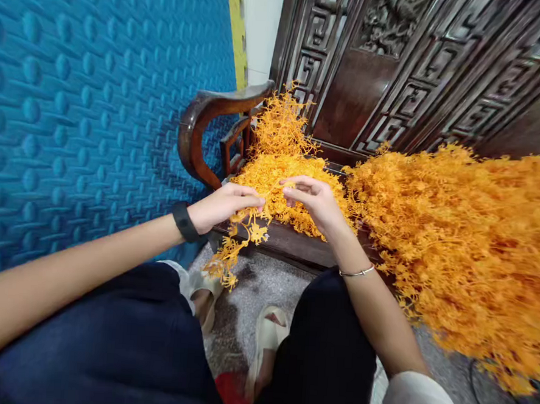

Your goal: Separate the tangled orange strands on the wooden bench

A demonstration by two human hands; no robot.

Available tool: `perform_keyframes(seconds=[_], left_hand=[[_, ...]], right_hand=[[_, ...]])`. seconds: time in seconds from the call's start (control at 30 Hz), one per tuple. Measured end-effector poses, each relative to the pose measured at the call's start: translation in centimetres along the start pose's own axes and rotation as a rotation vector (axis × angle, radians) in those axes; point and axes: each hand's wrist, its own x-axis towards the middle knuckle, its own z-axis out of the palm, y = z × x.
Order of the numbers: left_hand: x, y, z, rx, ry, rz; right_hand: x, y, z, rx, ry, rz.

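Note:
My left hand (234, 205) is closed, thumb against fingers, on an orange artificial plant sprig (249, 230). The sprig's branched end hangs below that hand, in front of the bench edge. My right hand (313, 198) is just to the right, its thumb and fingers bent toward each other around a thin yellow-orange piece that looks like the sprig's stem. Directly behind and beneath both hands lies a heap of the same orange plastic foliage (279, 166) on the wooden seat.
A much larger pile of orange foliage (469, 238) spreads at the right. The dark carved wooden bench (353, 103) has a curved armrest (195, 124) left of the hands. Blue textured matting (97, 112) covers the left side. A dark cable (476, 385) lies on the speckled floor (287, 282).

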Motion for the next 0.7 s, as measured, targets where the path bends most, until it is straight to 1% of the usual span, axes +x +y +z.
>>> perform_keyframes(seconds=[0.17, 0.27, 0.4, 0.47, 0.57, 0.63, 0.7], left_hand=[[-0.2, -0.5, 0.3, 0.007, 0.008, -0.019], [-0.2, -1.1, 0.3, 0.022, 0.003, -0.019], [-0.2, -1.6, 0.2, 0.024, -0.008, 0.0], [-0.2, -1.7, 0.3, 0.02, -0.012, 0.008], [-0.2, -1.6, 0.3, 0.022, -0.017, 0.011], [-0.2, -1.4, 0.4, 0.021, -0.013, -0.009], [-0.3, -1.1, 0.6, 0.002, -0.003, -0.041]], right_hand=[[-0.2, 0.0, 1.5, 0.095, -0.019, 0.1], [-0.3, 0.1, 1.9, 0.194, -0.073, 0.149], [-0.4, 0.3, 2.0, 0.31, -0.124, 0.166], [-0.3, 0.5, 2.1, 0.317, -0.107, 0.171], [-0.2, 0.6, 2.2, 0.305, -0.025, 0.169], [0.0, 0.8, 2.3, 0.307, 0.037, 0.173], [0.3, 1.1, 2.2, 0.299, 0.071, 0.181]])
